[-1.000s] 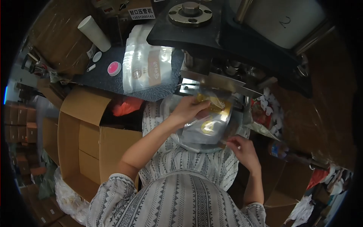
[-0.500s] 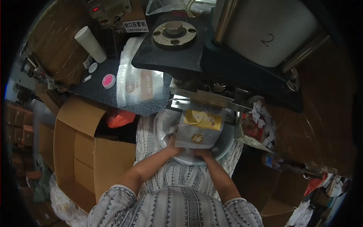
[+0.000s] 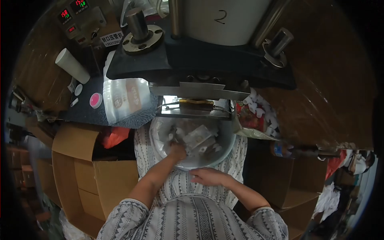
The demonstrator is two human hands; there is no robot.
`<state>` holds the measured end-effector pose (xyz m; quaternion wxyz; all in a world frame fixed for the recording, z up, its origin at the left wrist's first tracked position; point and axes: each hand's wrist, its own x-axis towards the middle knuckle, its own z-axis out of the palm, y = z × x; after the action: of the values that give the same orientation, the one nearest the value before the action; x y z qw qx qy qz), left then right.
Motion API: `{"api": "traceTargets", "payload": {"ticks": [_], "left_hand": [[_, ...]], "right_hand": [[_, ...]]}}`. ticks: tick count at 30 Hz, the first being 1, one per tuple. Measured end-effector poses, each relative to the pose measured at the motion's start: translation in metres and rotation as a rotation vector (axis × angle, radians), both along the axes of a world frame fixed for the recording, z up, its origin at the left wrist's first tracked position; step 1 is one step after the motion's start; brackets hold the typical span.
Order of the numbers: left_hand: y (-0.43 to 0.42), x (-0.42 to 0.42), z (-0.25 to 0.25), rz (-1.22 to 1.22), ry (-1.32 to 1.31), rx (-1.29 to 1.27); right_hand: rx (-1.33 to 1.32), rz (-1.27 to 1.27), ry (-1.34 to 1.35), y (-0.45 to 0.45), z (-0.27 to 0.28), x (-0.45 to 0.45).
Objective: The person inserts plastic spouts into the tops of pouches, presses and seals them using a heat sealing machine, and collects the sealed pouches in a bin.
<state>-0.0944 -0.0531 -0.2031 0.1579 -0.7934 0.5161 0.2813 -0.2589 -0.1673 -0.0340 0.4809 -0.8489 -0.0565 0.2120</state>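
Observation:
A pale round basin (image 3: 233, 145) rests on my lap, with small white pieces and a clear pouch (image 3: 199, 137) inside. My left hand (image 3: 178, 152) reaches over its near-left part, fingers curled downward; a small white piece lies at the fingertips, but what they grip is not clear. At the front rim, my right hand (image 3: 208, 176) lies with fingers loosely stretched and holds nothing visible. Just beyond the basin are the metal jaws (image 3: 200, 91) of a press, above a yellow strip (image 3: 196, 105) on its lower bar.
Printed clear pouches (image 3: 128, 99) are stacked on the left of the bench, near a pink-topped round tub (image 3: 95, 100) and a white cylinder (image 3: 73, 66). An open carton (image 3: 116, 184) stands at left. White plastic pieces (image 3: 264, 106) fill a bag at right.
The yellow-and-clear pouch that was between my hands is out of them. My right hand has drawn back to the basin's front rim. The press's posts protrude further above its plate.

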Motion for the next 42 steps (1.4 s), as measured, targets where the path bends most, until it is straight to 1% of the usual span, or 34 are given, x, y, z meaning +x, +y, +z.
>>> {"api": "traceTargets", "payload": {"ticks": [2,3,4,6,8,9,11,12,14,15,16,17,18,19,20,21,22,23,24,25,26,27,28,29,30,31,32,33,34,36,37,39,41,42], "left_hand": [[0.009,-0.005,-0.01,0.039,-0.004,-0.145],[0.01,-0.007,-0.006,0.045,-0.003,-0.142],[0.008,-0.01,0.005,0.084,-0.002,-0.139],[0.011,-0.016,0.026,0.131,-0.003,-0.14],[0.024,-0.022,0.051,0.015,0.033,-0.263],[0.032,-0.024,0.067,0.02,0.027,-0.259],[0.05,-0.027,0.109,0.109,0.493,-0.527],[0.055,-0.024,0.139,0.115,0.489,-0.522],[0.053,-0.006,0.194,0.326,0.531,-0.782],[0.055,0.012,0.203,0.44,0.42,-0.962],[0.058,0.033,0.212,0.557,0.297,-1.135],[0.054,0.057,0.226,0.528,-0.021,-1.231],[0.051,0.079,0.236,0.487,-0.35,-1.303],[0.049,0.087,0.231,0.505,-0.368,-1.288],[0.043,0.092,0.22,0.44,-0.616,-1.15],[0.042,0.094,0.215,0.364,-0.851,-0.999],[0.046,0.091,0.217,0.369,-0.859,-0.992],[0.051,0.085,0.221,0.338,-0.766,-1.009],[0.055,0.08,0.224,0.306,-0.667,-1.023],[0.062,0.077,0.228,0.312,-0.661,-1.015],[0.073,0.075,0.234,0.468,-0.501,-0.942],[0.079,0.074,0.238,0.617,-0.342,-0.865],[0.08,0.07,0.241,0.623,-0.341,-0.858],[0.08,0.066,0.243,0.719,-0.236,-0.925],[0.079,0.064,0.245,0.812,-0.131,-0.991],[0.075,0.064,0.241,0.812,-0.133,-0.988],[0.068,0.067,0.235,0.673,-0.328,-1.131],[0.066,0.067,0.231,0.524,-0.523,-1.262],[0.069,0.067,0.23,0.528,-0.526,-1.261],[0.078,0.067,0.231,0.606,-0.394,-1.167],[0.078,0.061,0.238,0.609,-0.393,-1.165],[0.074,0.038,0.261,0.661,-0.261,-1.17],[0.066,0.023,0.276,0.625,-0.234,-1.195],[0.062,0.019,0.28,0.589,-0.218,-1.229]], "right_hand": [[0.028,-0.163,-0.041,-0.024,0.09,-0.004],[-0.069,-0.346,-0.235,-0.038,0.117,-0.004],[-0.168,-0.527,-0.432,-0.055,0.132,-0.001],[-0.528,-0.76,-0.621,-0.103,0.137,0.014],[-0.673,-0.846,-0.604,-0.138,0.13,0.045],[-0.665,-0.843,-0.609,-0.148,0.121,0.059],[-0.937,-0.628,-0.525,-0.159,0.103,0.079],[-0.929,-0.625,-0.528,-0.16,0.1,0.08],[-0.917,-0.618,-0.352,-0.163,0.095,0.08],[-0.91,-0.608,-0.351,-0.165,0.092,0.074],[-0.819,-0.628,-0.397,-0.168,0.089,0.063],[-0.724,-0.641,-0.442,-0.169,0.086,0.055],[-0.709,-0.619,-0.443,-0.169,0.089,0.051],[-0.631,-0.68,-0.365,-0.168,0.097,0.049],[-0.555,-0.738,-0.285,-0.166,0.104,0.047],[-0.544,-0.723,-0.29,-0.163,0.106,0.044],[-0.667,-0.753,-0.341,-0.16,0.107,0.04],[-0.792,-0.787,-0.389,-0.158,0.11,0.036],[-0.787,-0.784,-0.385,-0.154,0.117,0.035],[-0.678,-0.863,-0.405,-0.148,0.129,0.033],[-0.567,-0.939,-0.425,-0.142,0.138,0.033],[-0.565,-0.933,-0.419,-0.135,0.147,0.034],[-0.402,-0.892,-0.385,-0.126,0.154,0.036],[-0.24,-0.848,-0.349,-0.116,0.157,0.039],[-0.236,-0.848,-0.346,-0.105,0.156,0.046],[-0.179,-0.704,-0.409,-0.095,0.155,0.056],[-0.122,-0.558,-0.47,-0.086,0.154,0.064],[-0.12,-0.556,-0.468,-0.079,0.155,0.069],[-0.129,-0.509,-0.447,-0.073,0.156,0.075],[-0.136,-0.462,-0.424,-0.065,0.16,0.082],[-0.098,-0.466,-0.449,-0.062,0.165,0.083],[-0.059,-0.474,-0.468,-0.056,0.164,0.086],[-0.095,-0.388,-0.625,-0.05,0.158,0.092],[-0.099,-0.391,-0.624,-0.049,0.158,0.094]]}}
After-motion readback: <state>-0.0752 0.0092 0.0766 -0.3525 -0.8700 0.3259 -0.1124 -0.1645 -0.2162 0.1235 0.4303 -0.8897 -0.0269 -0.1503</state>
